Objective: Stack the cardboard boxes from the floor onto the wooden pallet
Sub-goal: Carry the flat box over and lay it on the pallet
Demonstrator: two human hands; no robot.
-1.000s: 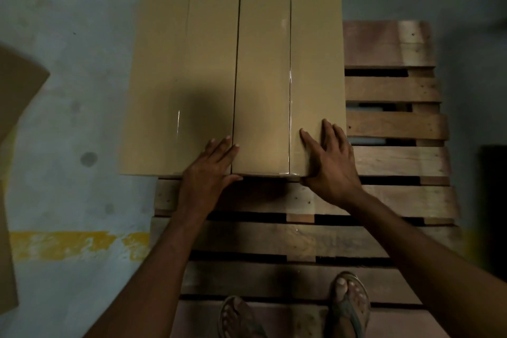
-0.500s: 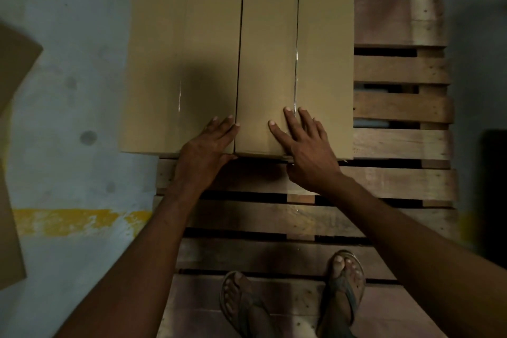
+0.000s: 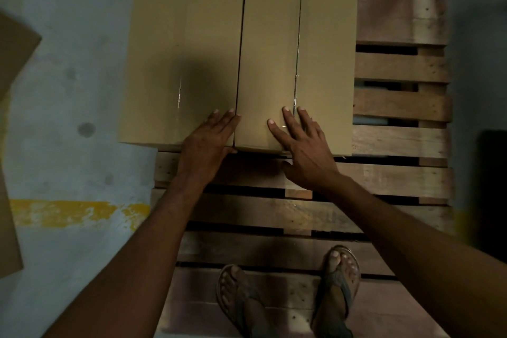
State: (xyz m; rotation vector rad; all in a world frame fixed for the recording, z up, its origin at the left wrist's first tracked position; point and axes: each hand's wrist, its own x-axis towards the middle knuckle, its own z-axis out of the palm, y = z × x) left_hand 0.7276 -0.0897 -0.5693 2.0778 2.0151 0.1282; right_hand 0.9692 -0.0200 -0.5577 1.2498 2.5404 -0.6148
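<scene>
Two cardboard boxes are seen lying side by side on the far part of the wooden pallet (image 3: 397, 181), their long sides touching along a dark seam. The left box (image 3: 181, 49) is seen to overhang the pallet's left edge above the floor (image 3: 68, 90), while the right box (image 3: 299, 35) is carried wholly by the slats. The left hand (image 3: 205, 143) is laid flat, fingers straight, on the near end of the left box just beside the seam; nothing is gripped. The right hand (image 3: 304, 148) is spread flat on the near end of the right box across its tape line, the thumb held below the box's near edge. Two sandalled feet (image 3: 340, 277) are planted on the pallet's near slats. A worn yellow stripe (image 3: 68, 212) is painted on the floor.
</scene>
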